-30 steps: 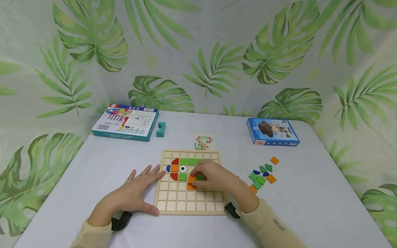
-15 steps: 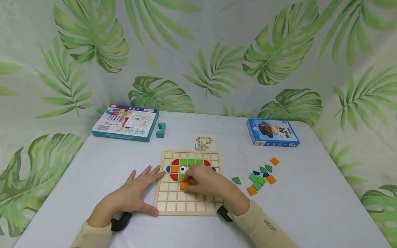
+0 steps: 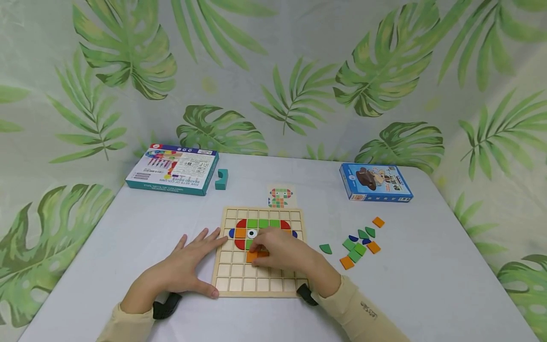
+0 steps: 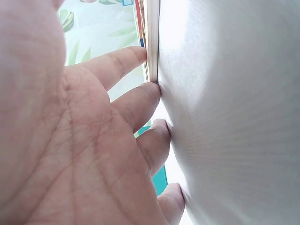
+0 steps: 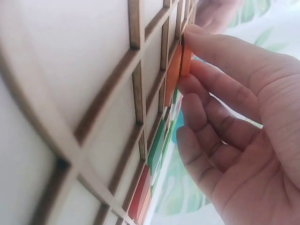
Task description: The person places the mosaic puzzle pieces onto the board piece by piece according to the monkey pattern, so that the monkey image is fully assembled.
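A wooden grid board (image 3: 261,294) lies on the table, with red, green, orange and blue tiles and a white eye tile (image 3: 252,233) set in its upper rows. My right hand (image 3: 285,251) is over the board and pinches an orange square tile (image 5: 186,61) between thumb and fingers. That tile sits at a cell just left of another orange tile (image 5: 173,77) lying in the grid. Spread flat, my left hand (image 3: 183,265) rests on the table and its fingertips touch the board's left edge. The right hand hides part of the tile pattern.
Loose tiles, among them an orange square (image 3: 347,262) and a green quarter piece (image 3: 325,249), lie right of the board. Behind it lies a pattern card (image 3: 282,196). A teal box (image 3: 173,168), a teal notched block (image 3: 221,179) and a blue box (image 3: 376,183) stand farther back.
My right hand has moved left and slightly nearer with the orange tile, from over the neighbouring orange tile to the cell beside it. The left hand has stayed in place.
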A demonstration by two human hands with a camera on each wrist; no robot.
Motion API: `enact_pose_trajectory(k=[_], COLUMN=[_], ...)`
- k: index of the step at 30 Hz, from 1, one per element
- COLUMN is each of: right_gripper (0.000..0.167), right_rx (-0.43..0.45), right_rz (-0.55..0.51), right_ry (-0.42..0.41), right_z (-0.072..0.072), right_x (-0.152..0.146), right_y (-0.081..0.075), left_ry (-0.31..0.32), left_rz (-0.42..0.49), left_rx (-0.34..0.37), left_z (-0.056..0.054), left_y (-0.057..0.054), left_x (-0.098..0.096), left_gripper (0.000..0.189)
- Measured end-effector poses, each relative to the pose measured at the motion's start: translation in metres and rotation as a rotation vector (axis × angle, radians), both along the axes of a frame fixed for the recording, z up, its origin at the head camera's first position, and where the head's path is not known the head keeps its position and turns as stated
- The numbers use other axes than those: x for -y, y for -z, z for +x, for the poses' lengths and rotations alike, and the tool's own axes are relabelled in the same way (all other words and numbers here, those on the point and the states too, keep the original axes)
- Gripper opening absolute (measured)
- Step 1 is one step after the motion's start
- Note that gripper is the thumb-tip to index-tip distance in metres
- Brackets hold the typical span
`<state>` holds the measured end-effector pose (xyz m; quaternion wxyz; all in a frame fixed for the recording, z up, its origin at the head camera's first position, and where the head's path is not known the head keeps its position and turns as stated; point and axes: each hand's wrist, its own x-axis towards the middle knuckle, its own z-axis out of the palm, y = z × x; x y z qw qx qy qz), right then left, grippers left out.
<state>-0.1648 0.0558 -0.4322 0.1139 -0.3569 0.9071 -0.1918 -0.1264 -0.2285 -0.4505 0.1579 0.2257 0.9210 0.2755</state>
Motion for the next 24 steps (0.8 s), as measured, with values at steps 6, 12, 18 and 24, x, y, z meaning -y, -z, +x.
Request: enact_pose_trajectory(k=[6,12,18,24], right_gripper=[0.023,0.023,0.022,0.016], right_rx=[-0.001,-0.004,-0.008,-0.01], right_rz=[0.005,0.014,0.009,-0.009], right_ry=[-0.002,-0.001,-0.006,-0.014], right_z=[-0.0002,-0.0005,-0.0006,-0.0012], right_x=[0.0013,0.0026,0.0025,0.0024], right_y=[0.0011,0.0019,0.0021,0.0036], left_ry=[-0.002,-0.004,-0.003,-0.001], left_rz=[0.0,-0.004,-0.001,0.0], left_rx=[-0.001,-0.006,-0.009,-0.016], left_z=[0.0003,0.0001,-0.0001,0.0], left_y=[0.0,0.0009,0.0013,0.0017], left_x=[0.0,-0.0002,-0.0004,-0.0002], left_gripper=[0.122,0.121,0.121,0.122])
